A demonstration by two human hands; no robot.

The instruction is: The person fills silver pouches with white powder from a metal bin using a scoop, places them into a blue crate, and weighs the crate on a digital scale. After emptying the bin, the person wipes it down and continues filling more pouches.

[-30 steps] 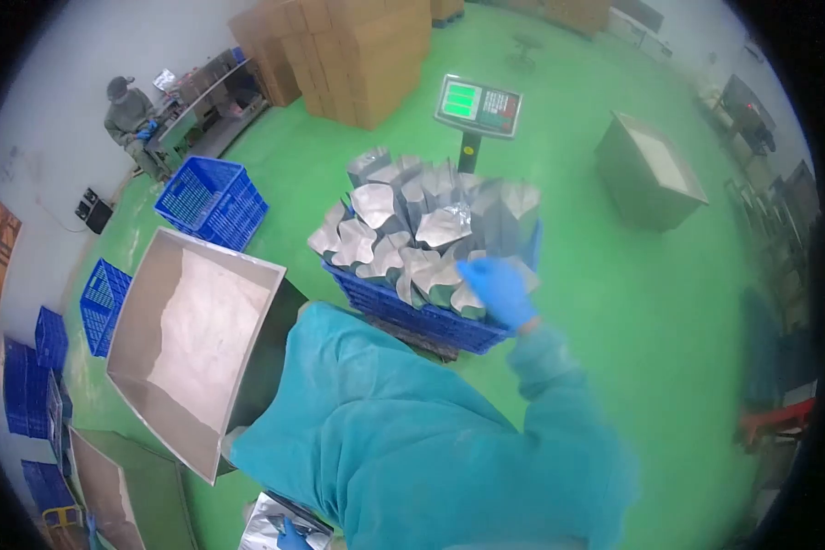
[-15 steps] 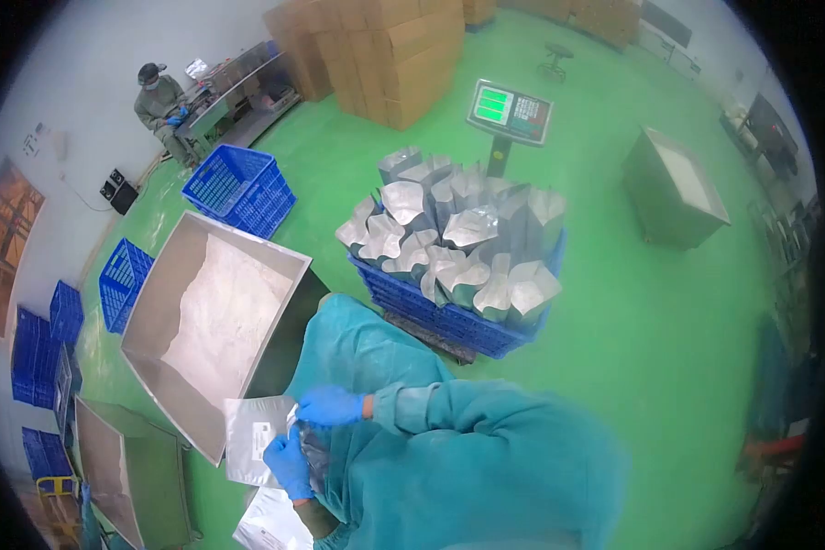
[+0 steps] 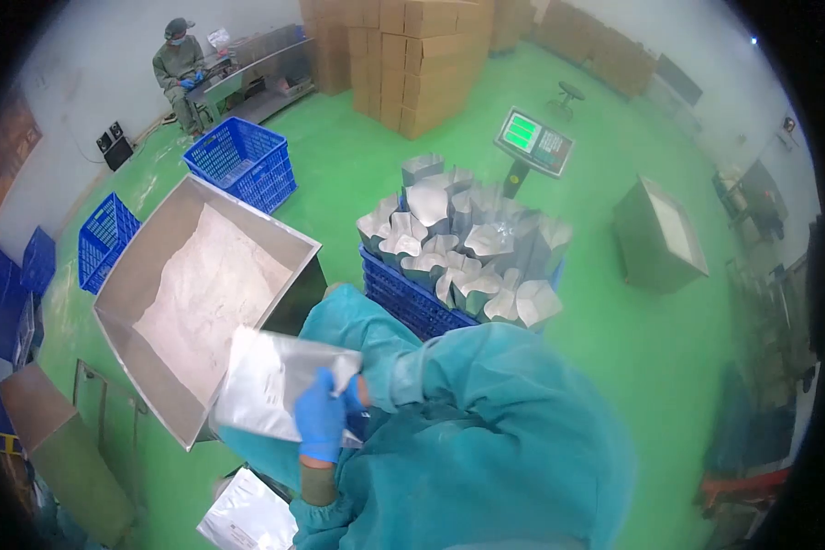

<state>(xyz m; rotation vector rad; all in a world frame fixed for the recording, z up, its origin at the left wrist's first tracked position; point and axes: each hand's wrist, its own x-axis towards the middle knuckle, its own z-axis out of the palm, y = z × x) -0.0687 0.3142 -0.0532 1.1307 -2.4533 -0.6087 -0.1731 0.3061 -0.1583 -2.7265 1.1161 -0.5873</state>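
- The blue-gloved left hand (image 3: 319,420) grips the lower edge of the flat silver foil pouch (image 3: 266,385), held at chest height.
- The right hand (image 3: 357,392) touches its corner, but its grip is hidden.
- The pouch overlaps the near rim of the grey metal hopper (image 3: 133,344) of white powder. Spreading its mouth evenly with both hands seems best.
- The blue plastic crate (image 3: 403,298) of standing pouches lies beyond.

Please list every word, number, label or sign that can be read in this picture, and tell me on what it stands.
No text can be read here.
On the scale display: green lit panels, digits too blurred.
On the foil pouch in the left hand: faint small print, too small to read.
On the second pouch at the bottom edge: dark print, blurred.
On the cardboard boxes: no legible marking.
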